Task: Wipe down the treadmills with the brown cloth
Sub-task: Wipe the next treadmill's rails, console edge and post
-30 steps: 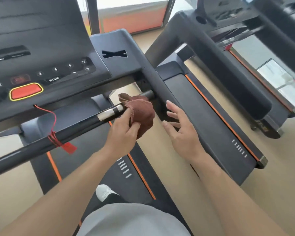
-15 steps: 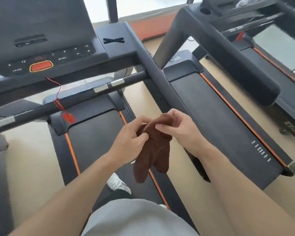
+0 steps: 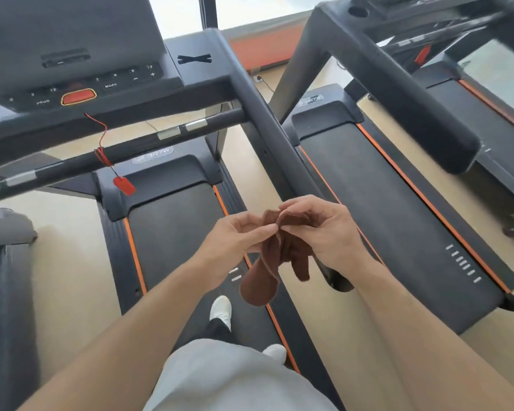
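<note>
- Cloth [image 3: 275,250]: soft, light, limp; judged easy to bunch, no risk of breaking, little risk of slipping.
- Pinched at its top edge by both hands, left hand [image 3: 235,244] just left of the pinch, right hand [image 3: 327,232] just right of it, fingertips nearly touching.
- Both hands closed on cloth; two loose lobes hanging below the grip, clear of the belt [image 3: 172,232] underneath.
- Best hold for wiping, at a guess: gathered into a pad in one palm, not by the edge.
- Bar [image 3: 131,149] above and left of the grip, well apart; rail [image 3: 267,137] just beyond it.
- Against a second ago: cloth then wrapped on the bar under left hand alone, right hand open beside it; now off the bar, held low by both.
- Against half a second ago: much the same hold, cloth hanging a little more spread.
</note>
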The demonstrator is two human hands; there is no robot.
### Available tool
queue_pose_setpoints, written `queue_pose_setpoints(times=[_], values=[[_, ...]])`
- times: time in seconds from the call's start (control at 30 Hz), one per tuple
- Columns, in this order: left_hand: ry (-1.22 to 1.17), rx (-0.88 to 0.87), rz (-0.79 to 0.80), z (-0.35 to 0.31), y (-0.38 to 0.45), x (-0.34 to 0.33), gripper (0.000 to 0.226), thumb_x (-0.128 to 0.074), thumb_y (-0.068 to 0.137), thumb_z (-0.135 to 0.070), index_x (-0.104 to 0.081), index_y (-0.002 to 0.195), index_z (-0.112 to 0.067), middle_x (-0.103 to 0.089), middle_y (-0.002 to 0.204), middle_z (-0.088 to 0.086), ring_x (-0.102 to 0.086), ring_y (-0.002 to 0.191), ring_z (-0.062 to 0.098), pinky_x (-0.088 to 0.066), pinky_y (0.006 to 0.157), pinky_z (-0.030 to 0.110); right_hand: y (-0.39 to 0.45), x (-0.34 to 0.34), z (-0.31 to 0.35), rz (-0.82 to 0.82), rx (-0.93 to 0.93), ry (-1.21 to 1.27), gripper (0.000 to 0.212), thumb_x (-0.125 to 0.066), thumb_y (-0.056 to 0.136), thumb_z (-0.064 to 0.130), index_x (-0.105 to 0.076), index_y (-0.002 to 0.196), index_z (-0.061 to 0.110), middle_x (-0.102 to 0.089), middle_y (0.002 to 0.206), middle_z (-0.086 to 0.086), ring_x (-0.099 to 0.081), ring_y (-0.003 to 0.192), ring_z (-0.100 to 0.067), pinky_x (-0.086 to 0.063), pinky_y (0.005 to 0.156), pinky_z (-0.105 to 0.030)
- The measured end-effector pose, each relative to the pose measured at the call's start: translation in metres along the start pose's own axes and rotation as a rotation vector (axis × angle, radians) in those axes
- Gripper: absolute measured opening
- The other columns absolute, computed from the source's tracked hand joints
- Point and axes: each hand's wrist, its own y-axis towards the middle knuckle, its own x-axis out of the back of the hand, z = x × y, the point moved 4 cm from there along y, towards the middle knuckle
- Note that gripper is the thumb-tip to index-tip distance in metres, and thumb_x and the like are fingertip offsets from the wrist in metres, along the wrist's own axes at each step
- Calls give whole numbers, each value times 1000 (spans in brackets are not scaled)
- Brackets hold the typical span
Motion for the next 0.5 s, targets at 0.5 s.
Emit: queue_pose_setpoints(times=[0.5], values=[[133, -166, -254, -21, 26, -3, 13, -68, 98, -25, -79, 93, -24, -79, 90, 3, -76, 89, 23, -59, 87, 39, -7, 17, 6, 25, -139, -121, 8, -84, 83, 13, -82, 90, 16, -78, 91, -9, -73, 89, -33, -57, 93, -32]])
